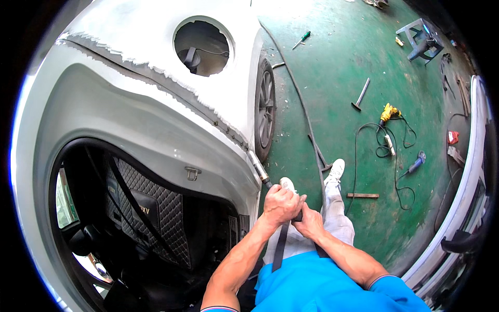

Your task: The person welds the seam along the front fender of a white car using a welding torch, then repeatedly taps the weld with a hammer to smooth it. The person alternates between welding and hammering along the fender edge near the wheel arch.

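My left hand is wrapped round the neck of an air hammer with a silver cylindrical barrel and a dark grip. Its front end meets the lower end of the seam between the white quarter panel and the grey door frame of a car. Closed on the tool's rear end is my right hand, close beside the left. Along the seam the paint edge is ragged and bare grey metal shows. The tool's very tip is too small to make out.
The car's wheel stands just beyond the tool. A long hose crosses the green floor. Hammers, a screwdriver, a yellow drill, a blue power tool and cords lie to the right. A stool stands far right.
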Demonstrator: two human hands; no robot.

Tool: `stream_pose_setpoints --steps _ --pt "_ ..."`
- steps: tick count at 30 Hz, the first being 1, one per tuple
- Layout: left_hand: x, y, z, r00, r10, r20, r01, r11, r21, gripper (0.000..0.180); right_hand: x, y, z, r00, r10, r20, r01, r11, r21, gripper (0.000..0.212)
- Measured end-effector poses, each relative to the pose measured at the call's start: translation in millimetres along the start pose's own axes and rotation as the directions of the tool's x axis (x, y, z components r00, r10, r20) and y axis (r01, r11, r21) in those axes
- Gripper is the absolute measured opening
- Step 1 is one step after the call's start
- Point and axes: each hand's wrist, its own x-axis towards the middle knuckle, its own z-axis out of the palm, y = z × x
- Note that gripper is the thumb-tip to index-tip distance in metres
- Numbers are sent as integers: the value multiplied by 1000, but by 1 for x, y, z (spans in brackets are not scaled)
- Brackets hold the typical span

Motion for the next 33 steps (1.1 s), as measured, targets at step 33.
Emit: stream_pose_setpoints --steps 33 --pt "1 -1 -7 1000 8 27 -8 1000 1 30 -1 0 4 997 -53 -54 51 998 -46 44"
